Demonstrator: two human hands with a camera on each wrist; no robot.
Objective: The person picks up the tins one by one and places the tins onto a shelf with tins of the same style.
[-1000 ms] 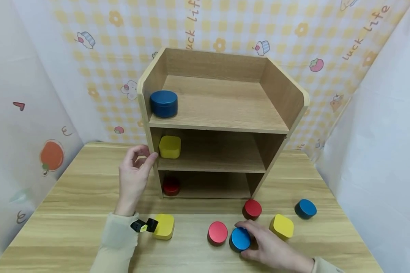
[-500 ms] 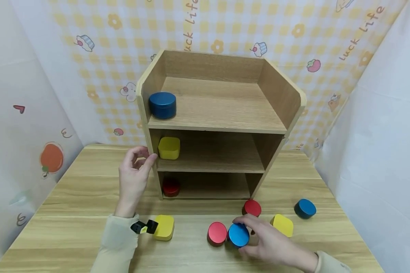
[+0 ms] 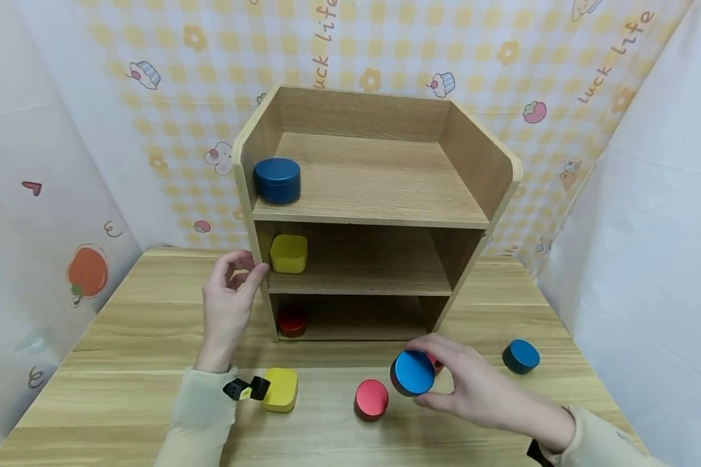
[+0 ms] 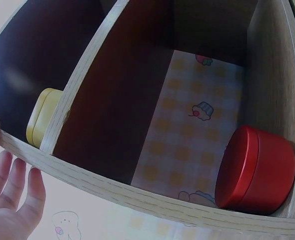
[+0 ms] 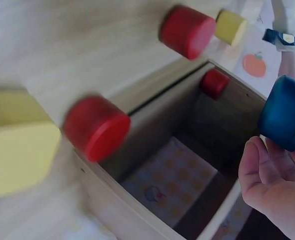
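Note:
My right hand (image 3: 485,389) holds a round blue tin (image 3: 413,373) between thumb and fingers, lifted above the table and slightly tilted. In the right wrist view the fingers (image 5: 257,165) lie against this tin's side. My left hand (image 3: 228,305) grips the left side panel of a wooden shelf unit (image 3: 362,222), its thumb at the panel's front edge. On the shelf's left side stand a blue tin (image 3: 277,181) on top, a yellow square tin (image 3: 289,253) in the middle and a red tin (image 4: 257,170) at the bottom.
On the table stand a red tin (image 3: 371,399), a yellow square tin (image 3: 280,389) by the left wrist and a blue tin (image 3: 521,357) at right. The right hand partly covers another red tin (image 3: 437,363). Another yellow tin (image 5: 20,155) shows only in the right wrist view.
The right hand has raised the blue tin off the table and moved it forward, toward the shelf. The left hand has stayed on the side panel.

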